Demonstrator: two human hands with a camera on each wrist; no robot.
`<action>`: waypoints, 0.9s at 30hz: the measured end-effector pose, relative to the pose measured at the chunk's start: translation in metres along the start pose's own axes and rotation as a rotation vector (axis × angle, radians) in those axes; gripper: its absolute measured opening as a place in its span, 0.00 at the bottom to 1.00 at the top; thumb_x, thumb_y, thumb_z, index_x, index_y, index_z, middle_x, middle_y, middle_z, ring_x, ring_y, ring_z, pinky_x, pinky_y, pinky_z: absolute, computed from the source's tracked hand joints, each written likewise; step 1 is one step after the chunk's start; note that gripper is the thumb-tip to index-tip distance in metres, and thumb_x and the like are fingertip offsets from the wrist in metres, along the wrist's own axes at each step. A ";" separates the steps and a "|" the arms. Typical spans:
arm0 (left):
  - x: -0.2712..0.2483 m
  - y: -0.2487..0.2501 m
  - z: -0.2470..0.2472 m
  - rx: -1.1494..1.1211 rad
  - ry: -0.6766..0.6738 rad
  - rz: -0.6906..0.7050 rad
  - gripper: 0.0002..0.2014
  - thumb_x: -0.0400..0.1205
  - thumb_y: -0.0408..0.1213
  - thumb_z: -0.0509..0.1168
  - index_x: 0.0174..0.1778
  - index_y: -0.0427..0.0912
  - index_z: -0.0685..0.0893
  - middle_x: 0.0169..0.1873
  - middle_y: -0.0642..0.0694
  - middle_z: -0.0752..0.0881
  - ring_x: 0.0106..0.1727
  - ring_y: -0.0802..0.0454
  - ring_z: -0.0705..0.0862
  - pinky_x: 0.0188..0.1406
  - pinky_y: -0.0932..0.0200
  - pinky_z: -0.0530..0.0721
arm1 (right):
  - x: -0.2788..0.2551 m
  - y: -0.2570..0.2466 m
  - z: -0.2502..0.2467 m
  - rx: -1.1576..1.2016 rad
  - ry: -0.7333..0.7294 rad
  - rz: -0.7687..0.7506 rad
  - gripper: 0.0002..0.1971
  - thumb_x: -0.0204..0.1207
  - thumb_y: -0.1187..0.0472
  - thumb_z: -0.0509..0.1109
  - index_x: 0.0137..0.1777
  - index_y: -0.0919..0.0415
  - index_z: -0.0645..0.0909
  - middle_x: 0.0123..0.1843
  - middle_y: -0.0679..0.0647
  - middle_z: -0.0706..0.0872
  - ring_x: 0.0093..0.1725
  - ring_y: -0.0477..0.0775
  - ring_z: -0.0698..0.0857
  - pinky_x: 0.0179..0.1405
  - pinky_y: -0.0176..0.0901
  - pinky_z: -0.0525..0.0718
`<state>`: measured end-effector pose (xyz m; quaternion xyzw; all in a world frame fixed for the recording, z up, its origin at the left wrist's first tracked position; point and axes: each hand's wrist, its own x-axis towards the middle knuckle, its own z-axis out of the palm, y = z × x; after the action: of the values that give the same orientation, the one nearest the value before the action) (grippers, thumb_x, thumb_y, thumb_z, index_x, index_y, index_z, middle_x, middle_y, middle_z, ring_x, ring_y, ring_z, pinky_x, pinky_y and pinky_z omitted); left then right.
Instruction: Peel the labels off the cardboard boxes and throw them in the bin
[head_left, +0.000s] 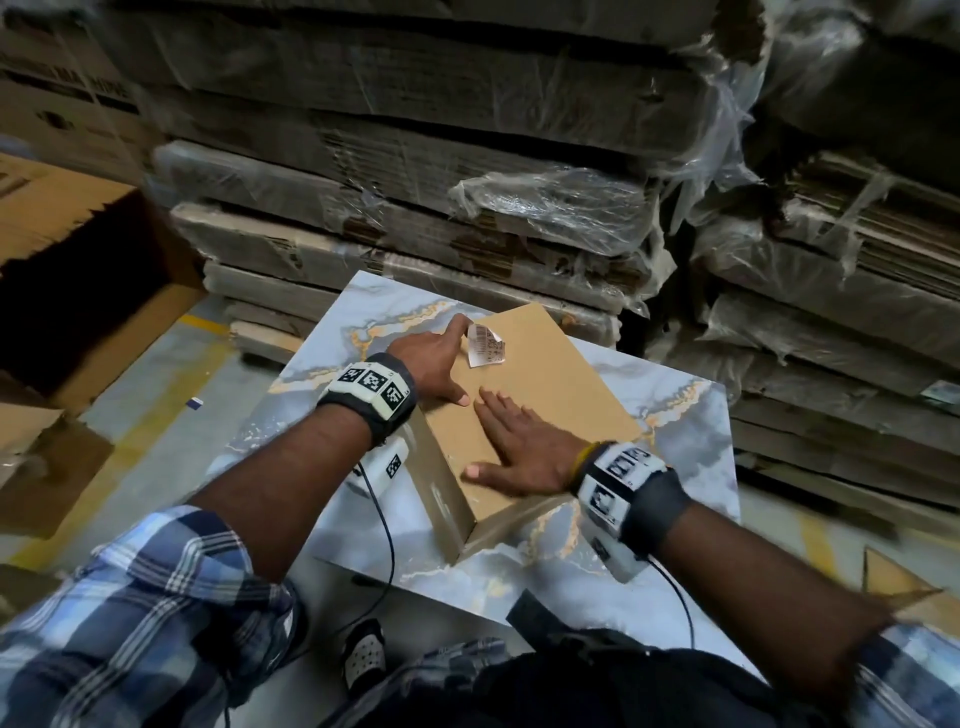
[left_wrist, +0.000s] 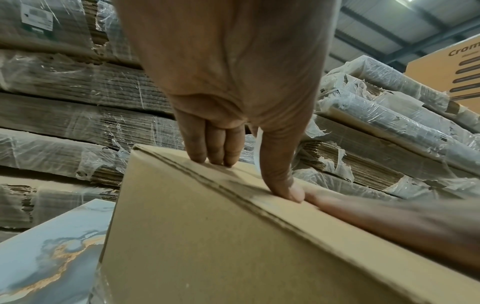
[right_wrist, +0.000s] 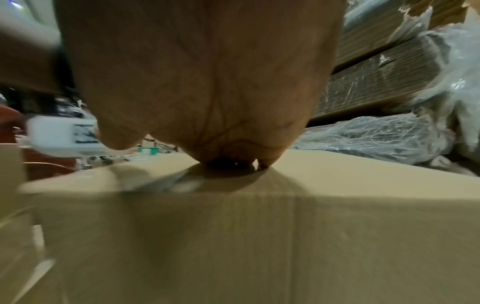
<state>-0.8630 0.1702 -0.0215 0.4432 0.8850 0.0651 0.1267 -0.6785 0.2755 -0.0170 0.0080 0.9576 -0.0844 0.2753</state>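
Wrapped cardboard stacks (head_left: 415, 218) wall off far side.

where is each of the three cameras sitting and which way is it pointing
Head: worn on the head, looking forward and down at the cardboard box on the marble-patterned table; both forearms, the left hand by the curled label, and the right hand flat on top.
Left wrist: under the left wrist, looking along the palm at the fingers touching the box's top edge.
Right wrist: under the right wrist, looking along the palm pressed on the box; blurred.
Shared: all show the box; wrapped cardboard stacks behind.
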 end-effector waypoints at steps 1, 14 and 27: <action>0.000 0.000 0.001 0.005 0.004 0.002 0.50 0.68 0.57 0.80 0.75 0.50 0.53 0.63 0.41 0.86 0.57 0.36 0.86 0.50 0.48 0.85 | -0.012 0.001 0.007 0.001 -0.021 -0.036 0.49 0.82 0.27 0.50 0.87 0.57 0.31 0.86 0.55 0.26 0.86 0.52 0.33 0.85 0.54 0.38; -0.003 0.001 -0.001 0.006 0.009 0.002 0.48 0.68 0.56 0.80 0.73 0.50 0.54 0.63 0.41 0.86 0.55 0.36 0.86 0.49 0.46 0.85 | -0.008 0.002 -0.003 0.005 -0.043 -0.017 0.49 0.81 0.27 0.48 0.87 0.58 0.30 0.86 0.56 0.26 0.87 0.56 0.35 0.87 0.57 0.41; -0.004 0.002 -0.002 0.002 0.001 -0.008 0.49 0.69 0.56 0.80 0.74 0.51 0.53 0.62 0.40 0.86 0.56 0.36 0.86 0.48 0.48 0.84 | 0.008 0.003 -0.001 -0.039 0.006 0.036 0.50 0.80 0.25 0.47 0.87 0.58 0.30 0.87 0.57 0.27 0.87 0.57 0.33 0.86 0.57 0.39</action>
<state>-0.8597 0.1687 -0.0184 0.4396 0.8869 0.0640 0.1263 -0.6855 0.2789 -0.0205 0.0199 0.9595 -0.0608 0.2742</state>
